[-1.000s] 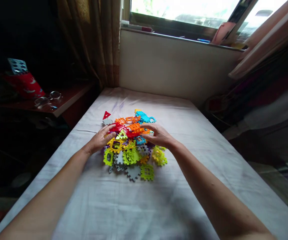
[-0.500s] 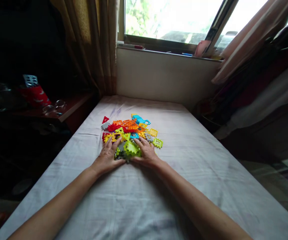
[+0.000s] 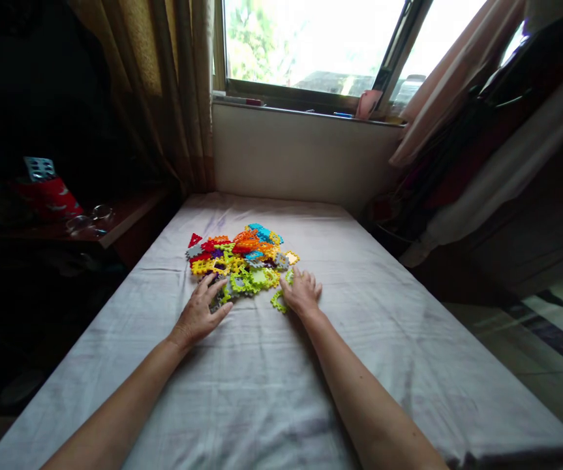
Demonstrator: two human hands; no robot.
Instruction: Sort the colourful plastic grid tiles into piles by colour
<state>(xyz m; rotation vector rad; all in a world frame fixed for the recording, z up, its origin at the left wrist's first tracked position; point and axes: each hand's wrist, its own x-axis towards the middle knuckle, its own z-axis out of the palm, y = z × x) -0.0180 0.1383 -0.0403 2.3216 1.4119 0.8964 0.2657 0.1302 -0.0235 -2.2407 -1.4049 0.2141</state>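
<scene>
A heap of flat, notched plastic building pieces [image 3: 246,245] in red, orange, yellow, blue, grey and lime green lies on a pale sheet [image 3: 242,391]. My left hand [image 3: 201,307] rests at the heap's near left edge, fingers spread against grey and lime pieces. On the near right side, my right hand [image 3: 302,290] is over the sheet with its fingers apart, next to a lime green piece [image 3: 278,301] that it partly covers. Other lime green pieces [image 3: 256,279] lie between the two hands. A red triangular piece [image 3: 195,240] sits at the far left of the heap.
On the left, a dark wooden table [image 3: 129,219] carries a red container [image 3: 49,198] and a pair of glasses [image 3: 90,220]. Beyond the bed are a wall [image 3: 281,153] and a window [image 3: 305,49]. Clothes [image 3: 486,143] hang on the right, a curtain [image 3: 183,98] at left.
My right hand has moved right, away from the middle of the heap. The lime pieces between my hands now lie more spread out. The view has shifted slightly right.
</scene>
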